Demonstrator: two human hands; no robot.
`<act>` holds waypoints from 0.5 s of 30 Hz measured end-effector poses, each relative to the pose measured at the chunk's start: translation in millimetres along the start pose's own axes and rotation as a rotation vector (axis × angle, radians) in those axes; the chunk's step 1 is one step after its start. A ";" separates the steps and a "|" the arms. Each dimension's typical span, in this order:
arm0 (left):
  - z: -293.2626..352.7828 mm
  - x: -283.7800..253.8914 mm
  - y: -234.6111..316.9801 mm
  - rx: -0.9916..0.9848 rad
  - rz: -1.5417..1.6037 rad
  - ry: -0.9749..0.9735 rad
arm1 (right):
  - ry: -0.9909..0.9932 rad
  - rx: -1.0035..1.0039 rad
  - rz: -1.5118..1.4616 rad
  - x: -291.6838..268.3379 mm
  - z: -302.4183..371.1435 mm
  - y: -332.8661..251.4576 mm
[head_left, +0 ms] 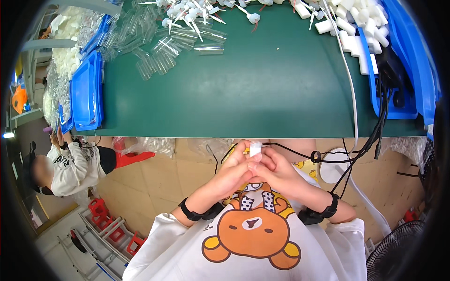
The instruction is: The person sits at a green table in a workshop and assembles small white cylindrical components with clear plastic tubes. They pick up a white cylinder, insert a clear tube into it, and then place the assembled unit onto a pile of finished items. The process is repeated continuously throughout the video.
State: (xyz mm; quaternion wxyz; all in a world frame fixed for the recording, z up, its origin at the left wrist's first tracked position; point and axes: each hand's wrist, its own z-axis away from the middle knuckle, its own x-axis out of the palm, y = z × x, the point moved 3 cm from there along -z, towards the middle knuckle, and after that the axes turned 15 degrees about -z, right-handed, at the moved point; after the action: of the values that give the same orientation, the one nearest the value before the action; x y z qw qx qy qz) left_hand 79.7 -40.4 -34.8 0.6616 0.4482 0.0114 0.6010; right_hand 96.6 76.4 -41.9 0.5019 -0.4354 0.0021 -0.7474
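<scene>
My left hand (235, 168) and my right hand (280, 171) meet in front of my chest, just off the near edge of the green table (225, 100). Between their closed fingers a small white cylinder (255, 149) stands with its upper part showing. Its top end looks paler and partly see-through; the lower part is hidden by my fingers and thumbs. Both hands grip it, fingertips pressed together around it.
Clear plastic tubes (161, 56) and small white stemmed parts (190, 13) with red wires lie at the far side. White cylinders (347, 25) heap by a blue bin (408, 61) with black cables. Another blue tray (86, 91) is left, near a co-worker (77, 164). A white cord (346, 70) crosses the right side.
</scene>
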 end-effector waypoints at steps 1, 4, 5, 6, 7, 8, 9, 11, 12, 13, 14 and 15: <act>2.0 0.2 -2.5 -0.011 0.003 0.023 | -0.016 0.019 0.017 -0.3 -0.3 2.8; 1.9 -0.6 -10.1 -0.033 -0.010 0.057 | -0.021 -0.014 0.003 5.6 0.6 2.1; 2.1 0.0 -10.0 -0.034 -0.005 0.038 | -0.014 -0.039 0.003 5.3 0.0 4.1; 2.3 0.7 -9.6 -0.036 -0.001 0.019 | -0.007 -0.064 0.002 4.0 -1.3 8.1; 2.2 0.8 -9.5 -0.036 0.004 -0.002 | 0.000 -0.089 0.003 3.3 -2.8 11.1; 1.8 1.3 -9.3 -0.025 0.015 -0.004 | 0.006 -0.118 -0.005 4.2 -3.6 12.4; 1.2 2.6 -9.4 -0.013 0.026 -0.007 | 0.012 -0.148 -0.012 5.7 -4.4 13.3; -1.7 3.6 -6.5 0.018 0.020 -0.017 | 0.028 -0.203 -0.031 8.3 -7.9 12.0; -4.3 3.1 -4.4 0.037 0.006 -0.026 | 0.040 -0.229 -0.040 9.0 -9.6 11.1; -7.0 2.4 -3.1 0.056 -0.010 -0.037 | 0.053 -0.256 -0.051 9.0 -11.4 9.7; -8.1 1.1 -4.8 0.068 -0.001 -0.040 | 0.056 -0.265 -0.021 9.1 -12.2 7.7; -8.5 -0.7 -8.3 0.080 0.007 -0.043 | 0.060 -0.274 0.008 8.7 -12.1 5.0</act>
State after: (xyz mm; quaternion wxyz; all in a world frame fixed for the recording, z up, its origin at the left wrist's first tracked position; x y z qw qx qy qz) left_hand 81.3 -35.0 -45.3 0.6411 0.4871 0.0196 0.5928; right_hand 91.4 62.1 -45.9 0.4407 -0.4773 0.1208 -0.7506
